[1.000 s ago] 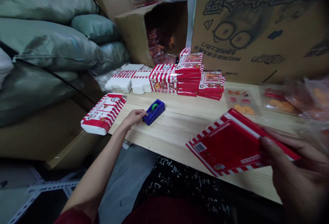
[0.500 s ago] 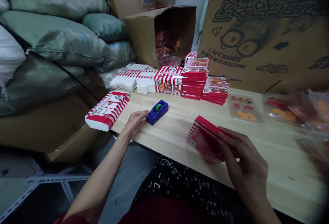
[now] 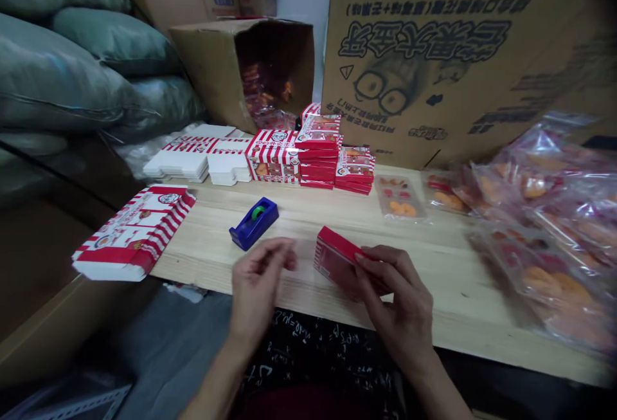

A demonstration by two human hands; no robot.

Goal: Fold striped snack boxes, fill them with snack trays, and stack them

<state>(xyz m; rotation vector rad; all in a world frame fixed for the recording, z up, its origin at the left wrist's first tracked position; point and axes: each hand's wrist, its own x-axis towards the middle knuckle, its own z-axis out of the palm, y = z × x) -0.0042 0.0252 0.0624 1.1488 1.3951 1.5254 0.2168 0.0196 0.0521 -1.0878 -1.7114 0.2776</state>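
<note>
Your right hand (image 3: 402, 294) grips the red box (image 3: 340, 262) in the lower middle of the frame, over the counter (image 3: 301, 211). Your left hand (image 3: 255, 285), to its left, has fingers pinched together, but I can't tell if they hold anything. The tape holder (image 3: 248, 232) sits just above that hand, and bags (image 3: 554, 278) lie at the right

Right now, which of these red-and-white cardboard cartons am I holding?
The red carton with a striped edge, gripped in your right hand; the other cartons rest on the pale wooden table.
</note>
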